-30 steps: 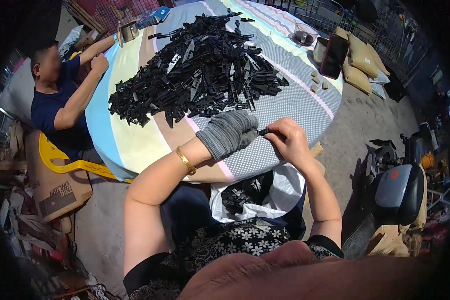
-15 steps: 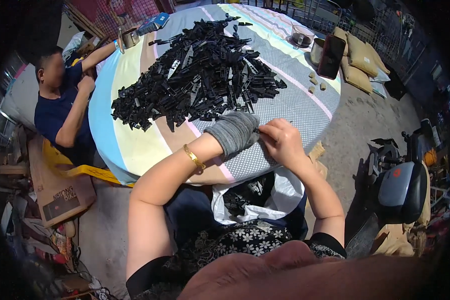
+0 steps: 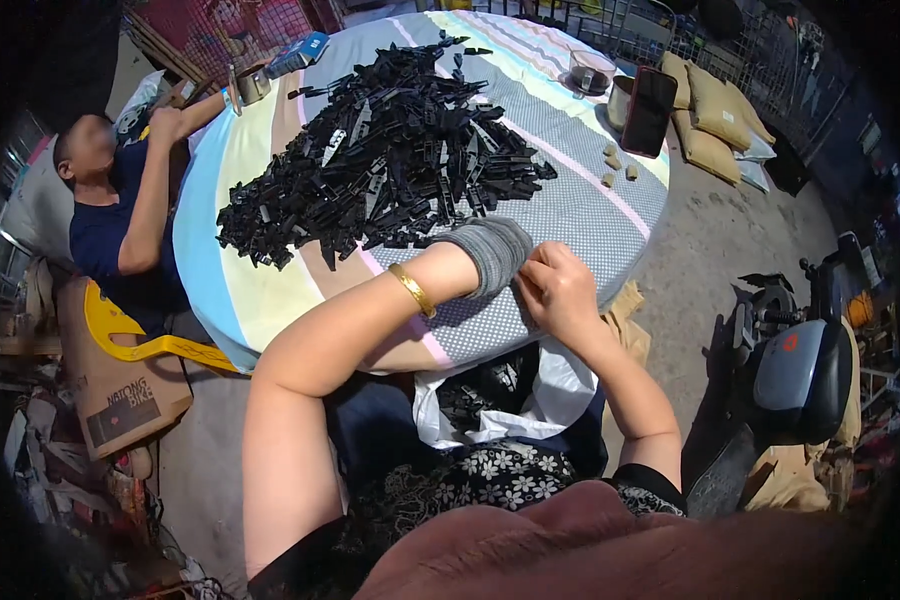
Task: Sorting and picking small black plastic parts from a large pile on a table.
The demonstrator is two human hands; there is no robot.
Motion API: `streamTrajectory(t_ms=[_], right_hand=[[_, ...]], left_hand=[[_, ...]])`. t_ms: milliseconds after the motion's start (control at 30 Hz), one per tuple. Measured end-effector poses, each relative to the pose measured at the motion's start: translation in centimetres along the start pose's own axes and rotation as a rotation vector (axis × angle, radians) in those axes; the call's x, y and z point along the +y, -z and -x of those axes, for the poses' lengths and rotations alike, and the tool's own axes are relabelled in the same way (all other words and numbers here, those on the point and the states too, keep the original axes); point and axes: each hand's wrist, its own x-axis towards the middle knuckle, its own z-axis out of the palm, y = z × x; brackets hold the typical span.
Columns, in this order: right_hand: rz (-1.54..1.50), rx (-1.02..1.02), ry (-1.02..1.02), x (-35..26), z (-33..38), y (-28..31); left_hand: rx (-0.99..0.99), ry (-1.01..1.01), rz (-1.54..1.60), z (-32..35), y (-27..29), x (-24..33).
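Observation:
My left hand [image 3: 488, 255] wears a grey knitted covering, and its fingers are hidden from view. Beside it is my right hand [image 3: 562, 287], bare, its fingers closed in a pinch close to the covered hand's edge. Whatever lies between those fingertips is too small or too hidden to make out. Just beyond my hands, a large heap of black plastic pieces [image 3: 390, 150] covers the middle of the table. In front of me, below the table edge, a white bag [image 3: 562, 385] stands open with more dark pieces inside.
Striped cloth covers the round table [image 3: 260, 290]. At its right sit a dark phone [image 3: 650, 112], a clear container [image 3: 590, 75] and several small tan bits [image 3: 610, 162]. A metal cup [image 3: 255, 87] stands far left near a seated person [image 3: 120, 210]. A scooter [image 3: 795, 370] stands at right.
My covered left hand and forearm have shifted slightly right, staying against my right hand's fingertips. The seated person's bent arm has risen a little. The view has tilted slightly.

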Motion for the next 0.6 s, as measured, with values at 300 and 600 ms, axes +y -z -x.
streamTrajectory(t_ms=[300,600], right_hand=[[-0.390,-0.082,-0.157,2.0,1.0,0.2],[-0.611,-0.442,-0.355,2.2,0.1,1.1]], left_hand=[[0.126,0.046,0.605,2.6,-0.4,-1.7],[0.155,-0.046,0.482,4.3,-1.1,1.9]])
